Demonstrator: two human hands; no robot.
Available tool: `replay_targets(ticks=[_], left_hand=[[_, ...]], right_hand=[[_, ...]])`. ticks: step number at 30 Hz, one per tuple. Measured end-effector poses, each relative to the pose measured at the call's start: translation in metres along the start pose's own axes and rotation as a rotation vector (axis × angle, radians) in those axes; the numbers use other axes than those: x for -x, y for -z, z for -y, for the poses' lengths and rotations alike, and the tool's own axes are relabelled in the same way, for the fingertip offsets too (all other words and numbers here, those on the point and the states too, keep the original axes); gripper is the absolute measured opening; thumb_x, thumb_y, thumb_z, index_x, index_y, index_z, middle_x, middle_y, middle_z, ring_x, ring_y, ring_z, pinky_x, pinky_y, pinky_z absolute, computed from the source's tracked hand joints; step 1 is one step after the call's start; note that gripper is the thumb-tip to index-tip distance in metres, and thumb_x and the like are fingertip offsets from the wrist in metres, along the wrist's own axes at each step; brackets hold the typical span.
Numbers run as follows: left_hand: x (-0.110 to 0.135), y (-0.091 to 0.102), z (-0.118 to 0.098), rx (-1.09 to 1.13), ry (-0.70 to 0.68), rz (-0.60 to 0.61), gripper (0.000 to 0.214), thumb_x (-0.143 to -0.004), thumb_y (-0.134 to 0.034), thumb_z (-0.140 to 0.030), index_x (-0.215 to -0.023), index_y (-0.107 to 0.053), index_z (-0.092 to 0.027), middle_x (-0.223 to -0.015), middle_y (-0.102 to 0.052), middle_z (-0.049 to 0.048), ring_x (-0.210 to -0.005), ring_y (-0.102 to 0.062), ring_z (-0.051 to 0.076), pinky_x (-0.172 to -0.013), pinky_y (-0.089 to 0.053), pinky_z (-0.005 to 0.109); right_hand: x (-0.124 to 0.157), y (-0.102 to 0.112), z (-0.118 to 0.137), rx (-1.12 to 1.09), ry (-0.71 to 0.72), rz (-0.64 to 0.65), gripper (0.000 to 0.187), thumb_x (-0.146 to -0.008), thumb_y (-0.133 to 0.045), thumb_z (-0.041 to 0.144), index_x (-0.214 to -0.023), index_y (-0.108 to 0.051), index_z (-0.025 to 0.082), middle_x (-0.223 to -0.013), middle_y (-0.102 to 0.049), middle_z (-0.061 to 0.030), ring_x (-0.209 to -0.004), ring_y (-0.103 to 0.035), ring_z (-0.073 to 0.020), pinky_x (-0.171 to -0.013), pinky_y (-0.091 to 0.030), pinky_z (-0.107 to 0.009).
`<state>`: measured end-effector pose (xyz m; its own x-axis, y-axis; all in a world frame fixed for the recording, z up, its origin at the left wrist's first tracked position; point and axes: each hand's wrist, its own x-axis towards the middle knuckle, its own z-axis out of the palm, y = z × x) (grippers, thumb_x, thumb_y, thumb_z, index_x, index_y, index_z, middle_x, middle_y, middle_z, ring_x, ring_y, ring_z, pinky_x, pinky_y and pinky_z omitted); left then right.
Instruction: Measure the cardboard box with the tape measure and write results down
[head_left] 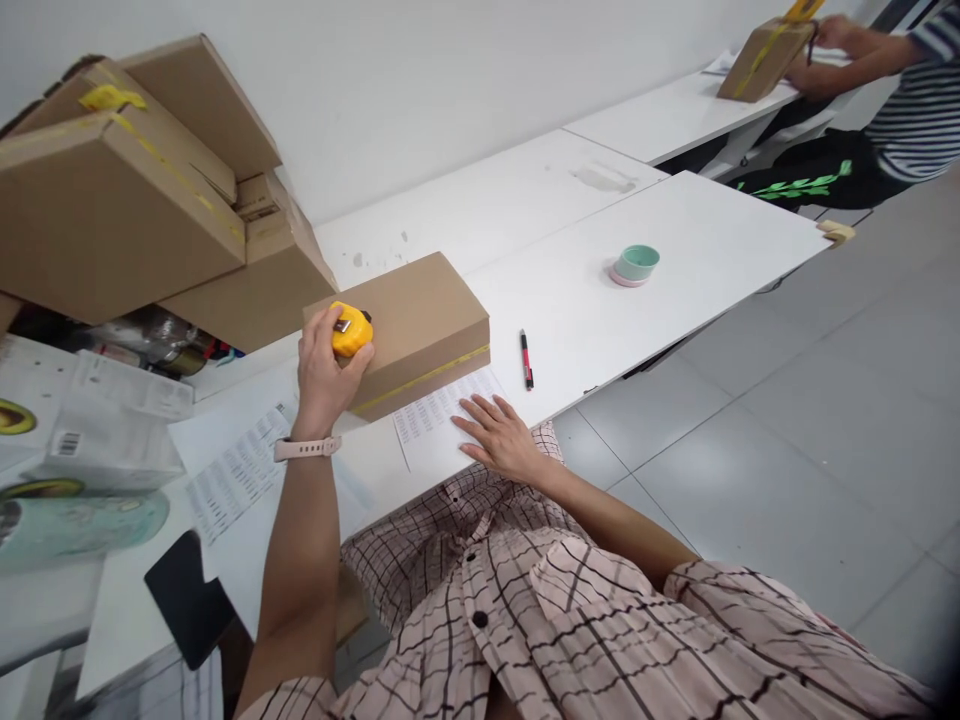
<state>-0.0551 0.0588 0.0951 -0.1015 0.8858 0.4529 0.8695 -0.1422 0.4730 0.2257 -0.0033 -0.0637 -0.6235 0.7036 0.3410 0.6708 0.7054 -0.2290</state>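
Observation:
My left hand (328,360) is wrapped around a yellow tape measure (352,330), at the left end of the top of a closed cardboard box (420,305). Yellow tape runs along the box's near side. My right hand (499,435) lies flat with fingers spread on a printed sheet (427,425), which is partly under the box. Just beyond that hand, a red and black pen (526,360) rests on the white table (577,330). Another printed sheet (240,470) lies left of my left forearm.
Cardboard boxes (127,200) are stacked at the left. A green cup (637,262) on a pink base stands farther along the table. Below the left sheet is a black flat object (187,600). At the far right, a person in a striped shirt (926,100) handles another box (765,60).

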Motion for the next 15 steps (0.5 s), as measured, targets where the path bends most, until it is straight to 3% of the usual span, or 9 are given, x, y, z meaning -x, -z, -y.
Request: replay_targets(ticks=[10, 13, 15], left_hand=[[0.005, -0.027, -0.039, 0.023, -0.004, -0.014, 0.066, -0.082, -0.068, -0.031, -0.144, -0.049, -0.025, -0.151, -0.048, 0.0119, -0.141, -0.044, 0.032, -0.12, -0.034, 0.051], [0.005, -0.027, -0.041, 0.021, 0.006, -0.004, 0.066, -0.083, -0.067, -0.031, -0.145, -0.048, -0.025, -0.152, -0.047, 0.0122, -0.142, -0.043, 0.032, -0.12, -0.034, 0.052], [0.005, -0.026, -0.041, 0.018, 0.012, 0.006, 0.065, -0.083, -0.067, -0.031, -0.146, -0.047, -0.025, -0.152, -0.047, 0.0125, -0.142, -0.042, 0.032, -0.12, -0.034, 0.053]], right_hand=[[0.026, 0.016, -0.018, -0.121, -0.076, -0.039, 0.042, -0.103, -0.046, 0.047, -0.14, -0.058, 0.031, -0.157, -0.049, -0.0011, -0.149, -0.038, -0.0236, -0.121, -0.03, -0.05], [0.025, 0.023, -0.029, -0.26, -0.127, -0.142, 0.034, -0.104, -0.045, 0.043, -0.128, -0.066, 0.028, -0.143, -0.062, -0.0038, -0.136, -0.052, -0.0239, -0.112, -0.04, -0.049], [0.022, 0.028, -0.044, -0.282, -0.295, -0.281, 0.034, -0.105, -0.043, 0.041, -0.12, -0.068, 0.025, -0.128, -0.07, -0.0081, -0.12, -0.06, -0.0254, -0.101, -0.048, -0.047]])
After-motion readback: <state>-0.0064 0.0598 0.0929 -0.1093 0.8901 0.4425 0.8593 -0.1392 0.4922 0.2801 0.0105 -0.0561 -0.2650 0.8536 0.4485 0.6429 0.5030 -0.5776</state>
